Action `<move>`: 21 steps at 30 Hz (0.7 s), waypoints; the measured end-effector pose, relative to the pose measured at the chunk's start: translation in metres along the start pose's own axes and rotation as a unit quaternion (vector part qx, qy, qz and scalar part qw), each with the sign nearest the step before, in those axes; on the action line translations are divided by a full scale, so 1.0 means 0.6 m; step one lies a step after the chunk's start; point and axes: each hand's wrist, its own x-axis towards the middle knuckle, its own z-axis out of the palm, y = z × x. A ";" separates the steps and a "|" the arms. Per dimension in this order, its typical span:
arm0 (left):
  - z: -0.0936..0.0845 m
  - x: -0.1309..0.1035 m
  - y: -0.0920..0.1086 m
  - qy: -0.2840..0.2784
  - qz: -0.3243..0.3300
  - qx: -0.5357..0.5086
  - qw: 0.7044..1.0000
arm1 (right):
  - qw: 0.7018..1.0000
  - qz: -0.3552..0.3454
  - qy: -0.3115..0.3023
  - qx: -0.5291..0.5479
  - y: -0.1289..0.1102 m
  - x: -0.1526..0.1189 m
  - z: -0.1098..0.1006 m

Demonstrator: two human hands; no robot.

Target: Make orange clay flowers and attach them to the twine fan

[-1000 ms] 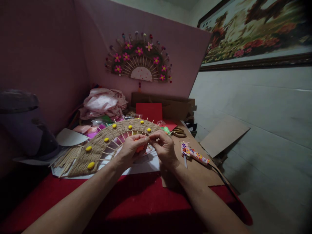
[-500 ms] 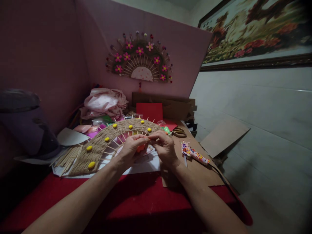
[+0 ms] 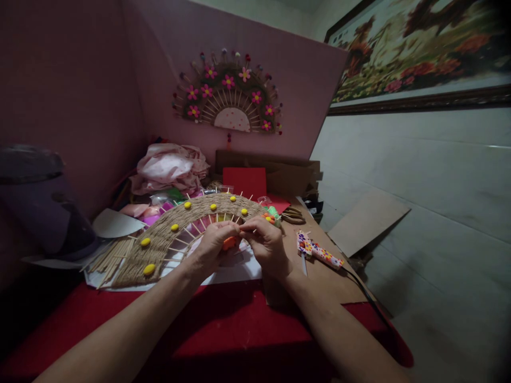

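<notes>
My left hand [image 3: 217, 242] and my right hand [image 3: 265, 244] meet fingertip to fingertip above the white sheet, both pinched closed. What lies between the fingertips is too small to make out. Behind them arches a woven twine fan [image 3: 139, 261] on thin sticks, dotted with several yellow ovals [image 3: 149, 269]. An orange piece [image 3: 229, 243] shows just below the fingers. Past my right hand, an orange flower [image 3: 268, 217] with a yellow centre sits at the fan's right end.
A flower-patterned glue gun [image 3: 319, 252] with a black cord lies on cardboard [image 3: 335, 284] at right, near scissors [image 3: 293, 215]. Loose sticks [image 3: 109, 260] and a purple bin [image 3: 43, 213] stand left. Pink cloth [image 3: 171, 165] and a red card [image 3: 245, 181] are behind.
Both hands have shifted slightly left and down, still together. The orange flower at the fan's right end has come into view behind my right hand.
</notes>
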 end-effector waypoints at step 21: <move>0.003 -0.002 0.008 -0.004 -0.040 -0.193 0.980 | 0.963 -0.106 -0.036 -0.245 -0.025 -0.011 0.001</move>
